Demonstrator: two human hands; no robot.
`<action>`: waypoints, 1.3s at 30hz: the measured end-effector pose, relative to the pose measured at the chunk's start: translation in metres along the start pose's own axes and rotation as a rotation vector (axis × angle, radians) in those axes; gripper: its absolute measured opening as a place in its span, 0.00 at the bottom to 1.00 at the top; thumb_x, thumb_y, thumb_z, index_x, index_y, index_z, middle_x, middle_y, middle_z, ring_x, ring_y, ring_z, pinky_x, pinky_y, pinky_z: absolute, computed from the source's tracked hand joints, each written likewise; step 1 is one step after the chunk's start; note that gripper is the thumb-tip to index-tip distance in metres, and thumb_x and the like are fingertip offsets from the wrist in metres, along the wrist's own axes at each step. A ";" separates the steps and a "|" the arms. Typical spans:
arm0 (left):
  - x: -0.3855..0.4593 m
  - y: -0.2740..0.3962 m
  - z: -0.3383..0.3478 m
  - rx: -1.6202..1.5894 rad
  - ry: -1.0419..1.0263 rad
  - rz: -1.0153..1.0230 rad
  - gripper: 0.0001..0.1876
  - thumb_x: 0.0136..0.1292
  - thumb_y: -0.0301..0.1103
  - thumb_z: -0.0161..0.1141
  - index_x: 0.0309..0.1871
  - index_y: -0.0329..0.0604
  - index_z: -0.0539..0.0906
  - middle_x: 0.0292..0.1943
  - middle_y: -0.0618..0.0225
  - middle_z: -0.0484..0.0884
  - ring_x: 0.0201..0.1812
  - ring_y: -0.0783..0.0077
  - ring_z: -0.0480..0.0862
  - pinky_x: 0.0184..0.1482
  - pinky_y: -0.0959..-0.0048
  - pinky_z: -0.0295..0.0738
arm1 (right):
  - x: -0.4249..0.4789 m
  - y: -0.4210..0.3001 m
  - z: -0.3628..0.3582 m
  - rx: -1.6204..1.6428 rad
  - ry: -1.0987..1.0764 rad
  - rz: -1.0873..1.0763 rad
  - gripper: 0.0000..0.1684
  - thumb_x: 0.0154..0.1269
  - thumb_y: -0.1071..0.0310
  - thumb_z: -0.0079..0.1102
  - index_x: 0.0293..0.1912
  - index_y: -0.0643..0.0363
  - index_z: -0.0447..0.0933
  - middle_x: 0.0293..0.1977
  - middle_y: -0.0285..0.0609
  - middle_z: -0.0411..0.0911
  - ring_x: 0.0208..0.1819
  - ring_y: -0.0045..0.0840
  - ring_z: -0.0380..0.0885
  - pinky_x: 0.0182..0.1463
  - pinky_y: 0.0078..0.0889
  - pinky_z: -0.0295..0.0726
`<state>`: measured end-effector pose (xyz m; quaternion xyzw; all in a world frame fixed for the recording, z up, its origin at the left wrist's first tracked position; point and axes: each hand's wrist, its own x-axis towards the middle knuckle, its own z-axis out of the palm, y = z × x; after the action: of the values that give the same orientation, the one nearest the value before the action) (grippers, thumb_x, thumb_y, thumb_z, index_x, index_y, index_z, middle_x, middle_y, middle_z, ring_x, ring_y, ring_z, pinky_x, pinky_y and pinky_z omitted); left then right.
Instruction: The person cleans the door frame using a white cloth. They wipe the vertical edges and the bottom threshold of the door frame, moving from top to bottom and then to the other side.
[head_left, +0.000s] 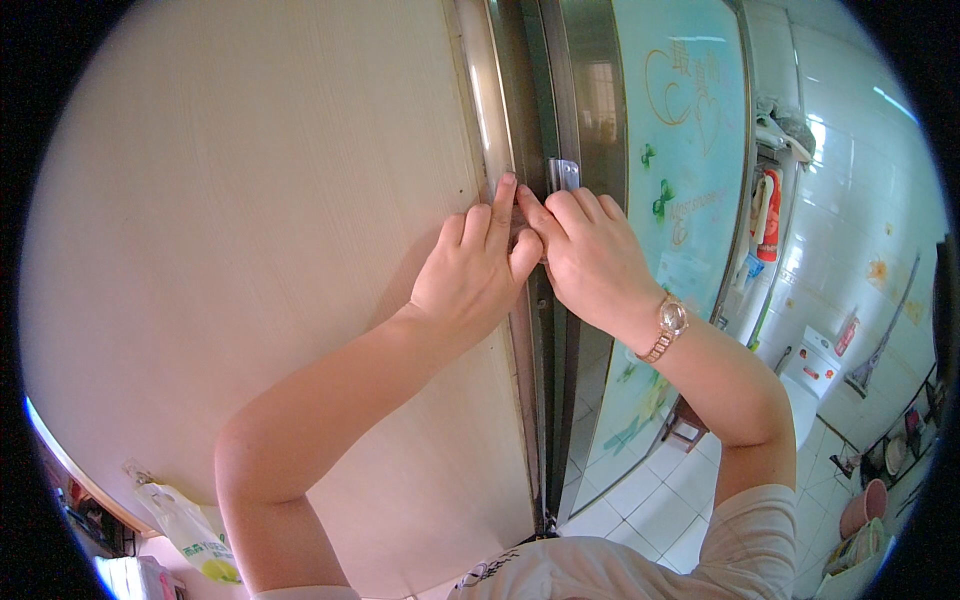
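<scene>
My left hand rests against the metal door frame, its index fingertip pressed flat on the frame's pale edge. From the other side my right hand meets it, index finger angled in until the two fingertips nearly touch. Something small and dark or translucent shows between the hands, mostly hidden by the fingers. I cannot tell what it is or whether it is gripped. Just above my right knuckles a shiny metal latch or bracket is fixed to the edge of the frosted glass door. A bracelet watch circles my right wrist.
A wood-grain panel fills the left side. A plastic bag hangs low on it. Beyond the glass door are a toilet, a mop, a pink bucket, a wooden stool and white floor tiles.
</scene>
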<state>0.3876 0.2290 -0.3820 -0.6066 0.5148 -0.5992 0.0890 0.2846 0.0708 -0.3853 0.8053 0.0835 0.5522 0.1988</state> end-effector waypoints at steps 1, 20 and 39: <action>-0.001 0.000 -0.001 -0.034 0.004 -0.010 0.15 0.62 0.35 0.62 0.50 0.42 0.73 0.71 0.39 0.70 0.52 0.55 0.79 0.54 0.63 0.74 | 0.000 -0.001 -0.001 0.001 -0.005 0.001 0.23 0.68 0.69 0.53 0.61 0.66 0.76 0.37 0.38 0.71 0.42 0.30 0.74 0.47 0.35 0.72; -0.002 0.006 0.000 -0.145 0.006 -0.105 0.17 0.62 0.36 0.65 0.48 0.40 0.72 0.73 0.41 0.67 0.55 0.53 0.78 0.57 0.59 0.74 | 0.000 -0.002 -0.002 0.005 -0.039 0.008 0.24 0.69 0.69 0.52 0.62 0.66 0.75 0.37 0.37 0.71 0.43 0.30 0.74 0.48 0.35 0.72; -0.010 -0.003 0.001 -0.217 0.062 -0.060 0.17 0.62 0.32 0.64 0.51 0.39 0.74 0.70 0.45 0.72 0.56 0.52 0.79 0.57 0.59 0.76 | -0.002 -0.001 0.006 0.075 0.037 0.018 0.16 0.69 0.69 0.54 0.53 0.62 0.78 0.39 0.39 0.73 0.44 0.32 0.75 0.49 0.36 0.72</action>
<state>0.3925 0.2368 -0.3862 -0.6091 0.5606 -0.5608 -0.0112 0.2899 0.0699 -0.3890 0.8025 0.1007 0.5654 0.1618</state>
